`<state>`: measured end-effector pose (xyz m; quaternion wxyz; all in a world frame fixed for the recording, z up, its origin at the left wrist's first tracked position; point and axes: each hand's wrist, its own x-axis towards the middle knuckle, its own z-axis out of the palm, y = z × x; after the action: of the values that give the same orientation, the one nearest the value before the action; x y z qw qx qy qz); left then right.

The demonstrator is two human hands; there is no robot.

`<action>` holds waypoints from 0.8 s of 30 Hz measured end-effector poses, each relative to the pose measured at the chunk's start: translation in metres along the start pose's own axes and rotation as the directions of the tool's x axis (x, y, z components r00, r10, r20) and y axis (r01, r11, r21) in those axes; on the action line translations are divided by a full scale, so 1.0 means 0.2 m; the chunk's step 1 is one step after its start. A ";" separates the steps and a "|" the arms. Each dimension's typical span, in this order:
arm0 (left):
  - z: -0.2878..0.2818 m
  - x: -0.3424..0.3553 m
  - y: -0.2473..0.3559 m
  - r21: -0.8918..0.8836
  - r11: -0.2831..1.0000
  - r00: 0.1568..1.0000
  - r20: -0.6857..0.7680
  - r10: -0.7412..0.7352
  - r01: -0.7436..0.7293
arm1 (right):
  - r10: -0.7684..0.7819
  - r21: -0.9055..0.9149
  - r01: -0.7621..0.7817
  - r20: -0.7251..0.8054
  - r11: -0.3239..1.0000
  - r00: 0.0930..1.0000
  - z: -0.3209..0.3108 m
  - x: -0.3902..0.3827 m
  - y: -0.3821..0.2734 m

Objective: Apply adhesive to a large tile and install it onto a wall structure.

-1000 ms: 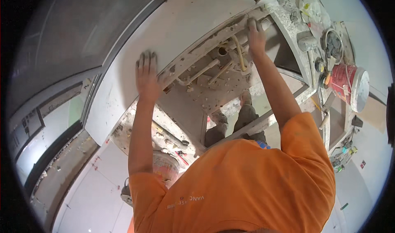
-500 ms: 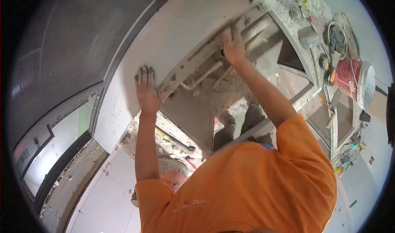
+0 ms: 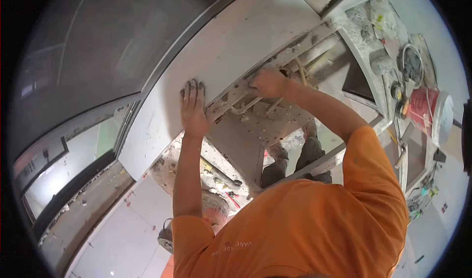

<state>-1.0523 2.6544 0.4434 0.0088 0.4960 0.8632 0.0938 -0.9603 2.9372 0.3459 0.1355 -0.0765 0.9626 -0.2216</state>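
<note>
A large white tile panel [image 3: 216,47] stands against the wall below a dark window. My left hand [image 3: 194,106] lies flat on its lower part, fingers spread upward and fingertips smeared grey. My right hand [image 3: 273,83] is curled closed at the panel's lower edge, over a rough, mortar-spattered ledge [image 3: 228,97]. Its fingertips are turned away, so anything inside them is hidden. Pale pipes [image 3: 251,103] run just below the ledge, inside an open counter frame [image 3: 361,74].
My feet [image 3: 309,152] stand within the frame's opening. Along the right counter are a mallet [image 3: 381,64], a wire-handled pail [image 3: 413,67] of grey material and a tipped red bucket [image 3: 423,108]. Another bucket [image 3: 216,211] sits by my left elbow. The dark window [image 3: 98,42] fills the upper left.
My right hand has gone from outstretched and blurred to curled closed, and sits lower and a little left along the ledge. My left hand remains flat on the panel. The whole view has shifted slightly.
</note>
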 end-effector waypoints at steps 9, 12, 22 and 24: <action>0.02 0.00 -0.01 0.058 0.998 1.000 0.003 -0.016 0.016 | -0.071 0.034 0.074 -0.075 0.997 0.995 0.03 -0.01 0.08; 0.02 0.01 0.00 0.049 0.999 1.000 -0.001 -0.001 0.001 | -0.046 0.026 0.047 -0.029 0.999 0.998 -0.01 -0.03 0.18; 0.09 -0.02 -0.01 0.025 1.000 1.000 -0.007 -0.019 0.019 | 0.016 0.030 -0.014 -0.057 0.999 0.998 -0.01 -0.06 0.26; 0.09 -0.02 0.04 0.101 0.952 0.945 0.130 -0.300 0.288 | 0.094 0.155 -0.089 -0.025 0.984 0.995 -0.01 -0.06 0.23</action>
<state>-1.0406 2.6577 0.4269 0.0648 0.3671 0.9277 0.0207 -0.9541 2.9818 0.3300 0.1355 -0.0180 0.9472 -0.2901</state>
